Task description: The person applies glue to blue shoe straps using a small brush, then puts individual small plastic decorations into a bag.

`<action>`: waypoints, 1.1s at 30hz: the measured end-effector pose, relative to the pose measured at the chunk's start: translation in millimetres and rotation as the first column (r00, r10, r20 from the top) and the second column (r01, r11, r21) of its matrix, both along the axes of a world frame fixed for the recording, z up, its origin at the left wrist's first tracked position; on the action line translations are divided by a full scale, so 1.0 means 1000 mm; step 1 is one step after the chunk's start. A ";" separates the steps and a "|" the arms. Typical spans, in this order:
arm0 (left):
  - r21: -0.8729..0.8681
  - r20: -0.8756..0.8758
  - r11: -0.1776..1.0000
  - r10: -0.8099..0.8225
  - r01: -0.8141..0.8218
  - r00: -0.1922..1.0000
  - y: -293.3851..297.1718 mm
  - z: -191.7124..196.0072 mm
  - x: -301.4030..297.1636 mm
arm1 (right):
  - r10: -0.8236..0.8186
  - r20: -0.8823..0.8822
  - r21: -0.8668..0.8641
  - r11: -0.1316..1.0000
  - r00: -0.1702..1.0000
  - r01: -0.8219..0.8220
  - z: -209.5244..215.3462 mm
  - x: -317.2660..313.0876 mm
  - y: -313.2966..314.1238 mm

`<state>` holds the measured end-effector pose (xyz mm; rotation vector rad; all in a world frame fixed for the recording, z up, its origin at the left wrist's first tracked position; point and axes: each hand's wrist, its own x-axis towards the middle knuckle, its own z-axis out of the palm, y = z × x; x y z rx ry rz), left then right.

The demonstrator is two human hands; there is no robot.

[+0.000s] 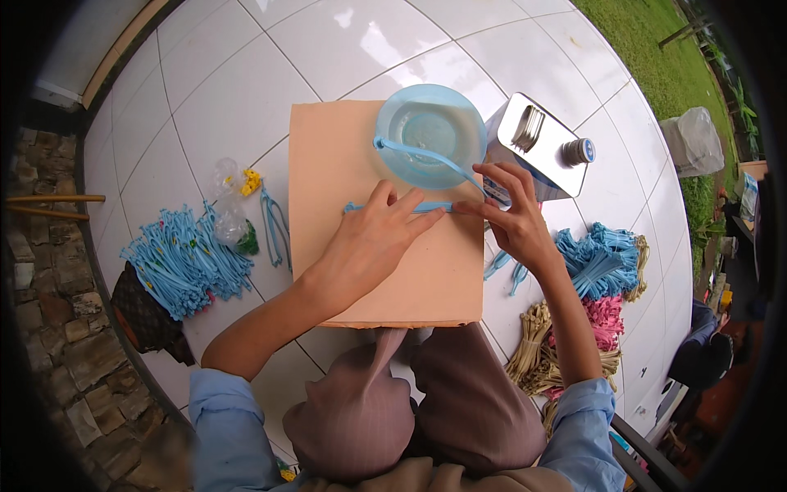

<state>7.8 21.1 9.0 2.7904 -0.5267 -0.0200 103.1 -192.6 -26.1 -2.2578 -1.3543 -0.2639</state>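
A peach-coloured board (385, 279) lies in front of me above my knees. Across it runs a narrow, flat light-blue cord-like strap (433, 207), knotted at its left end. My left hand (373, 234) presses this strap to the board with its fingers. The right hand (516, 217) has its thumb at the strap's right end, fingers bent around the blue length there. One more blue length (430, 153), knotted at its tip, crosses a translucent blue bowl (467, 123) and runs down to the right fingers. Whether both lengths are one piece is hidden by the fingers.
A metal tin (551, 152) with a round cap stands right of the bowl. Piles of blue straps (184, 258) lie at left beside a clear plastic bag (229, 217). At right are blue bundles (602, 258), pink bundles (604, 324) and beige bundles (533, 336) on white tiles.
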 end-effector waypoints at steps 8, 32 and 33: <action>-0.020 0.067 1.000 0.001 0.000 0.998 0.002 -0.005 0.000 | -0.033 -0.269 0.155 0.985 0.963 0.078 -0.009 -0.004 -0.003; -0.444 0.747 0.882 0.269 0.155 0.608 -0.006 0.094 -0.082 | 0.003 -0.398 0.449 0.872 0.917 0.192 0.195 -0.124 -0.022; -0.496 0.771 0.851 0.342 0.170 0.537 -0.003 0.108 -0.091 | 0.019 -0.378 0.463 0.870 0.926 0.171 0.214 -0.132 -0.017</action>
